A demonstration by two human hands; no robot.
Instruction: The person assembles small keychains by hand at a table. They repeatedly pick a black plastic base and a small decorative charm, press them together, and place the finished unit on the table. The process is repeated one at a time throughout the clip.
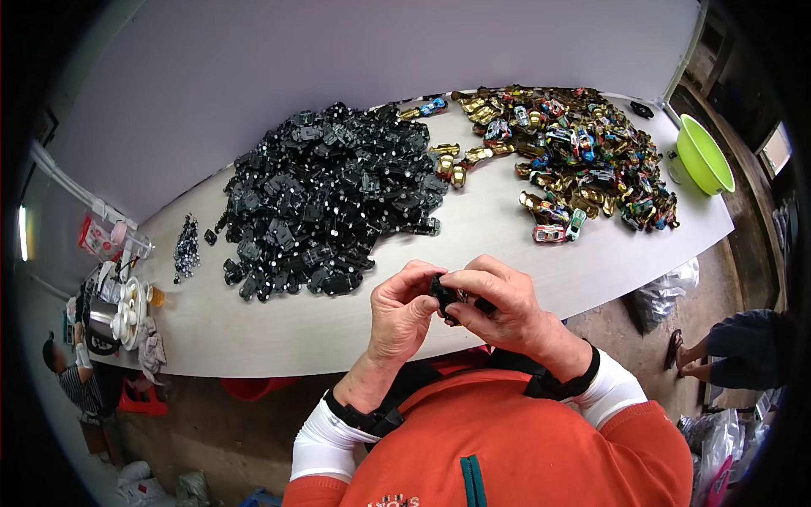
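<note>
Just past the table's front edge, both hands hold a small black toy car chassis point(441, 296) between them. My left hand point(401, 314) pinches its left side with thumb and fingertips. The fingers of my right hand point(503, 306) close over its other side and hide much of it. Beyond my hands lies a big heap of black toy car chassis point(321, 198) with small pale spots. At the right is a heap of gold and multicoloured toy car bodies point(583, 160). A white-and-red toy car point(549, 233) and a green one point(576, 224) lie at its near edge.
Small shiny parts point(186, 249) form a little pile on the left. A tea tray with white cups point(131, 313) sits at the table's left end, a green bowl point(705, 156) at the right. Plastic bags point(667, 291) lie on the floor. People stand at both sides.
</note>
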